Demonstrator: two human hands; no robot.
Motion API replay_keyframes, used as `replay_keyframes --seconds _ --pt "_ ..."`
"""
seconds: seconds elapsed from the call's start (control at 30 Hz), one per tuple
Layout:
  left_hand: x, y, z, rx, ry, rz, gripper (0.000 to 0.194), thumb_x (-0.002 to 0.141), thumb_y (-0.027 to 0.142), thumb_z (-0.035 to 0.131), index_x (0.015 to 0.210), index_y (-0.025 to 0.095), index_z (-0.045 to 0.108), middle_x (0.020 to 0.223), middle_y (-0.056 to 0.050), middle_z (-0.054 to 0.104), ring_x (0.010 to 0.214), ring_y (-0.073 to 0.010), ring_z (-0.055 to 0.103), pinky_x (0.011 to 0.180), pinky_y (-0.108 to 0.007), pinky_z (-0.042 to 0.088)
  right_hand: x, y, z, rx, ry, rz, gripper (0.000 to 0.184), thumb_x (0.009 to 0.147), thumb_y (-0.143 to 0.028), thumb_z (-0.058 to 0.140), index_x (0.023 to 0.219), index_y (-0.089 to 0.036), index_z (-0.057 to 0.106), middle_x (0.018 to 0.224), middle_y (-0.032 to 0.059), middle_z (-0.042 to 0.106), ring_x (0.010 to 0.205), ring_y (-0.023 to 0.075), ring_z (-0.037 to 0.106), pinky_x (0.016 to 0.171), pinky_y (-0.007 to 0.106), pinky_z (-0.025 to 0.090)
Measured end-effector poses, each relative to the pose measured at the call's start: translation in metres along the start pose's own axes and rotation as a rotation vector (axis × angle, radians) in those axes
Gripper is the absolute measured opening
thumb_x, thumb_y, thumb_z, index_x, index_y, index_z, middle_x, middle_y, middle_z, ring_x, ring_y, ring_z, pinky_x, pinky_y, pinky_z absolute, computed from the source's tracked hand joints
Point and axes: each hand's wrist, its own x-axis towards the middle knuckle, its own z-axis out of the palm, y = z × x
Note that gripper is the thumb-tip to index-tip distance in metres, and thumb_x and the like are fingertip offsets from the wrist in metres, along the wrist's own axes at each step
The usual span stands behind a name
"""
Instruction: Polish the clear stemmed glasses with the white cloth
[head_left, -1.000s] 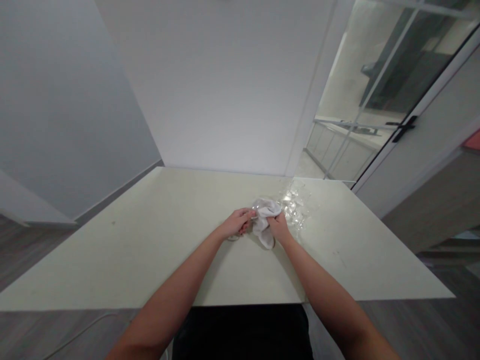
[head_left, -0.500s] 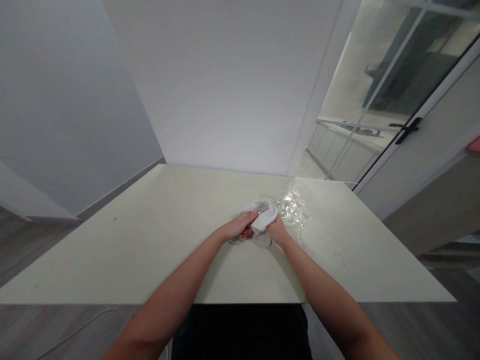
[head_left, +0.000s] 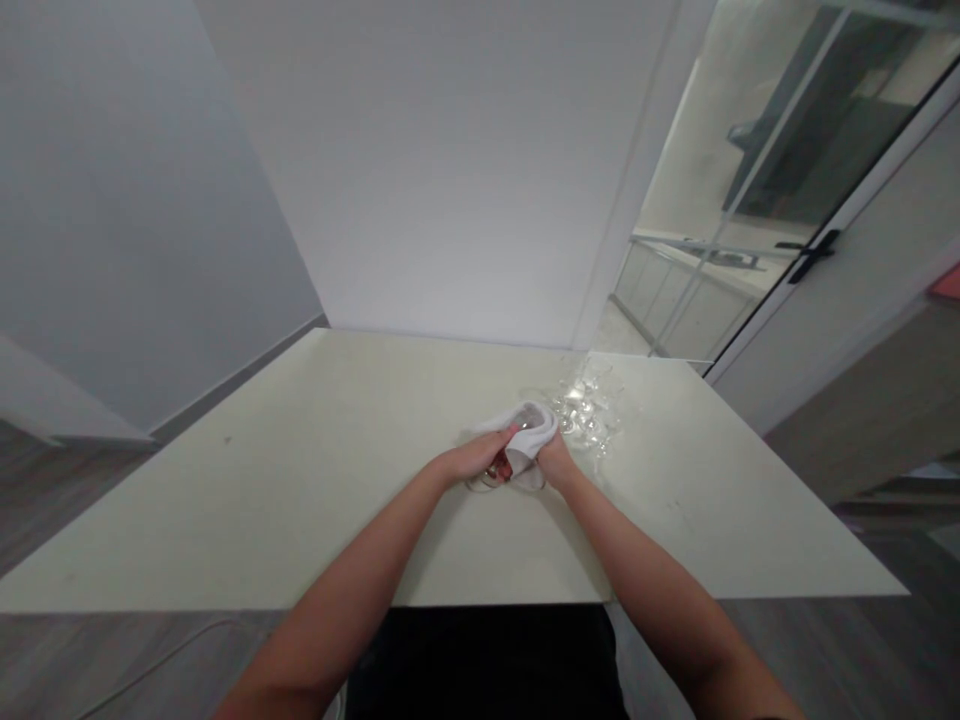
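Observation:
My left hand is closed around a clear glass, whose base shows as a ring just below the fingers. My right hand grips a white cloth that is wrapped over the glass's upper part. Both hands meet above the middle of the cream table. The glass is mostly hidden by the cloth and my fingers.
Several clear glasses stand in a cluster on the table just right of and behind my hands. A white wall rises behind the table. A glass partition and a door with a black handle are at the right.
My hands and the cloth have shifted a little left and nearer to the table. The cloth is bunched tighter over the glass. The hanging end of the cloth no longer dangles below my right hand.

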Motion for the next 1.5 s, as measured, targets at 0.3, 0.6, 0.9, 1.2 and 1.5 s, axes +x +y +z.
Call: replay_keyframes --seconds 0.3,0.6,0.9,1.2,1.5 --pt "-0.001 0.014 -0.017 0.491 0.595 0.273 0.047 0.089 0.055 0.042 0.078 0.015 0.064 0.068 -0.003 0.060 0.068 -0.0158 0.054 0.062 -0.023 0.039 0.006 0.013 -0.001 0.238 0.220 0.057 0.032 0.077 -0.040 0.056 0.102 -0.021 0.056 0.096 0.0061 0.068 0.086 0.0192 0.063 0.077 0.034 0.053" --pt "0.011 0.003 -0.010 -0.021 0.266 0.373 0.048 0.084 0.047 0.057 0.118 0.014 0.055 0.112 -0.010 0.061 0.099 -0.0211 0.057 0.085 -0.031 0.045 -0.003 0.006 0.008 0.074 -0.083 0.090 0.037 0.067 -0.018 0.059 0.104 -0.020 0.057 0.100 0.0060 0.067 0.086 0.0182 0.061 0.083 0.034 0.051" --pt "0.016 0.000 -0.017 -0.161 0.430 0.355 0.050 0.070 0.049 0.073 0.105 0.014 0.062 0.104 -0.010 0.065 0.099 -0.0233 0.058 0.085 -0.034 0.045 -0.001 0.009 0.009 0.071 -0.192 0.050 0.041 0.066 -0.014 0.054 0.106 -0.019 0.059 0.102 0.0032 0.066 0.090 0.0158 0.058 0.088 0.032 0.045" --pt "0.003 0.008 -0.020 -0.592 0.124 0.419 0.057 0.070 0.041 0.075 0.117 0.014 0.057 0.109 -0.014 0.063 0.096 -0.0231 0.061 0.089 -0.037 0.044 -0.013 -0.009 0.003 0.330 -0.317 0.452 0.028 0.062 -0.033 0.070 0.083 -0.017 0.062 0.071 0.0005 0.063 0.061 0.0123 0.054 0.059 0.024 0.043" --pt "0.009 0.007 -0.009 -0.418 0.333 0.284 0.049 0.061 0.031 0.083 0.100 0.014 0.059 0.085 -0.003 0.063 0.073 -0.0132 0.060 0.065 -0.023 0.044 -0.002 -0.003 0.013 0.103 -0.224 0.148 0.016 0.068 -0.021 0.056 0.082 -0.020 0.063 0.074 -0.0024 0.062 0.070 0.0124 0.052 0.068 0.024 0.043"
